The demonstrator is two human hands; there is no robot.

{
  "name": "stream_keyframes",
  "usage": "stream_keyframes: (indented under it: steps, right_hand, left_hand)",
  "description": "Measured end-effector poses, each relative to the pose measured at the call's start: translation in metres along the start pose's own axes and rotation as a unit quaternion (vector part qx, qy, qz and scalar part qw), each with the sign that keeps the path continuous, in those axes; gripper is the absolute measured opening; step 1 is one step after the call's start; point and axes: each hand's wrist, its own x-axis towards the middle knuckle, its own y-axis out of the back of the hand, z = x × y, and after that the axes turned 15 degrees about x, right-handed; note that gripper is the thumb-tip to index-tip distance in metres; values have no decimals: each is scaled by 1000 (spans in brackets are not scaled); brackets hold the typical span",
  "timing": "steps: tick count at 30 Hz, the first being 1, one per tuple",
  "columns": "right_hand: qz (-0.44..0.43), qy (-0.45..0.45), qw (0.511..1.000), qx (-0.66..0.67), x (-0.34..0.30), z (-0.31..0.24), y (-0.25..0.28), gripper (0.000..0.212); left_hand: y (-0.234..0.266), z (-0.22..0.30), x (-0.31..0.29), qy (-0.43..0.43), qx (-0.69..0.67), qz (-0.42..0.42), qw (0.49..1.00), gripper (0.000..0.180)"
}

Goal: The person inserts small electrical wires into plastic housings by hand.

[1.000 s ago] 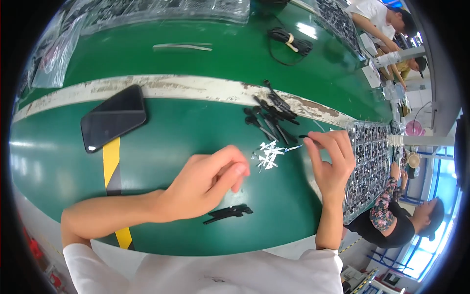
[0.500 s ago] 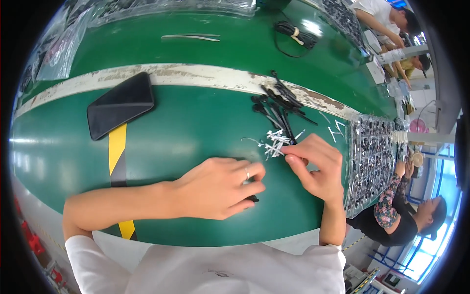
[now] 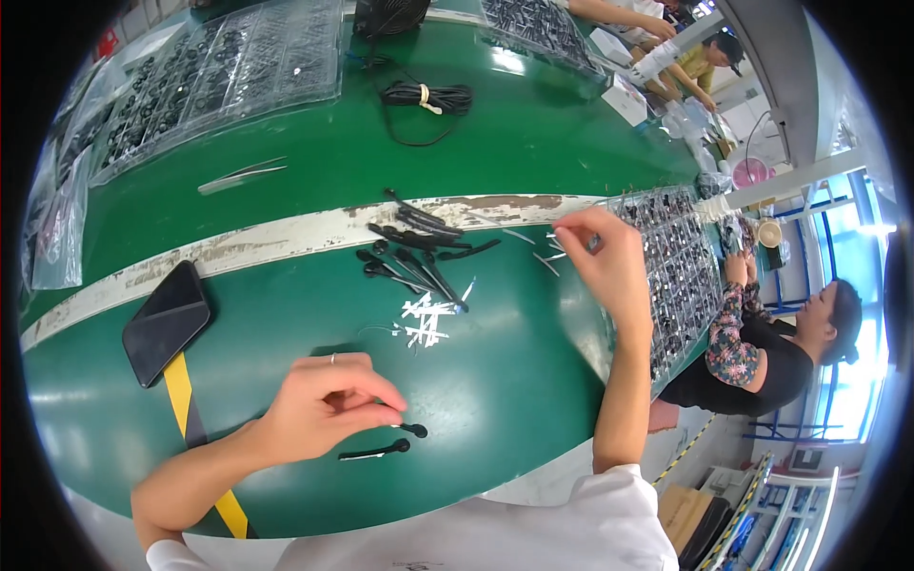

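My left hand (image 3: 328,404) is over the near part of the green table, thumb and forefinger pinched at the end of a small black round-headed stick (image 3: 415,430). Whether that stick is off the table I cannot tell. A second black round-headed stick (image 3: 376,450) lies just below it. My right hand (image 3: 606,271) is raised at the right, its fingertips closed at a short white strip (image 3: 552,236), which they partly cover. Loose white strips (image 3: 547,264) lie beneath those fingers. Between my hands is a small pile of white strips (image 3: 424,321), with several black round-headed sticks (image 3: 414,269) behind it.
A black phone (image 3: 167,324) lies at the left. Compartment trays (image 3: 681,276) of small parts stand at the right and far left. Tweezers (image 3: 243,175) and a coiled black cable (image 3: 428,98) lie beyond the worn white strip. Another person (image 3: 771,352) works at the right.
The view has swung right. My right hand has gone from the white pile to the loose strips farther right. My left hand has turned, its fingers now pinched, uncovering two black sticks.
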Motion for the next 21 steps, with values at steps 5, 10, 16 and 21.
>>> stream_keyframes:
  steps: [5, 10, 16, 21]
  right_hand:
    - [-22, 5, 999, -37, -1, 2, -15, 10]
    - [-46, 13, 998, -51, -2, 1, -31, 11]
    - [-28, 83, 992, -96, -3, 4, -36, 9]
    - [-32, 82, 993, -79, -2, 5, -37, 12]
  left_hand:
    - [-3, -1, -1, 41, -80, 45, 995, 16]
    - [-3, -1, -2, 101, -122, 17, 987, 18]
    - [-3, -5, -1, 55, -95, 14, 994, 16]
    - [-5, 0, 1, 72, -110, 31, 991, 16]
